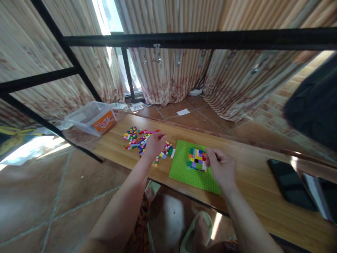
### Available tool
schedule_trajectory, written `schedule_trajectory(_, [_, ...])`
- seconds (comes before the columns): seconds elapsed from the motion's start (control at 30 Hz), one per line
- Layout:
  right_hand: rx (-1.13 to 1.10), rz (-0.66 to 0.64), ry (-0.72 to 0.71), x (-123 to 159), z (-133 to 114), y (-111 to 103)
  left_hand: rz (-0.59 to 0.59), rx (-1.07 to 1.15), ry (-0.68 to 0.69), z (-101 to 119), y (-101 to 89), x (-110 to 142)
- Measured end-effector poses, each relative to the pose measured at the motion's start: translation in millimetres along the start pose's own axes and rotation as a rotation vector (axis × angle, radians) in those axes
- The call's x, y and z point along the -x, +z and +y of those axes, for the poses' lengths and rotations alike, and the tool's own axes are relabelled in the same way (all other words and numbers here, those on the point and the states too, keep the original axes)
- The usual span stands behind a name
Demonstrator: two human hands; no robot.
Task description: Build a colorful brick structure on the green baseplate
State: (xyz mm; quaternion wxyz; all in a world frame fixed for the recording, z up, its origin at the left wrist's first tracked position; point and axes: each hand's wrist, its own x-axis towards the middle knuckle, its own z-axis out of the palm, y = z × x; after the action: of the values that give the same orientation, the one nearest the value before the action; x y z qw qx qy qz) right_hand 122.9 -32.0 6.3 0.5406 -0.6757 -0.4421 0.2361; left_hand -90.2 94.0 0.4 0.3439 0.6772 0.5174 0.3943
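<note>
Head view: your left hand [155,142] has fingers together above loose bricks [134,145], your right hand [223,168] likewise beside stacked bricks [196,161]; any grip is unclear.

Pleated curtains [181,73] hang above brown floor tiles [89,179].

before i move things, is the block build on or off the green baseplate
On: the block build rests on the green baseplate, green showing around it; clipped down or not, cannot tell.

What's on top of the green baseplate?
A block of coloured bricks sits on the green baseplate. The studs beneath it are covered, and the right hand hides part of the right side.
</note>
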Motion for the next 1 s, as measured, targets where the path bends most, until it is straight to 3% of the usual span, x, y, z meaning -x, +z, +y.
schedule_trajectory(0.23, [0.305,-0.406,-0.374,38.1,-16.3,61.3,0.121,0.047,-0.034,-16.9,-16.9,-3.6])
schedule_trajectory(0.43, [0.433,-0.554,-0.363,51.3,-13.3,102.5,0.158,0.086,-0.05,-14.6,-23.6,-4.8])
schedule_trajectory(0.7, [0.754,-0.518,-0.295,60.5,-18.3,131.8,0.161,0.082,-0.038,-14.4,-27.5,-4.7])
schedule_trajectory(1.0, [0.826,-0.494,-0.292,60.1,-16.9,139.7,0.15,0.067,-0.03,-10.3,-31.2,-3.3])
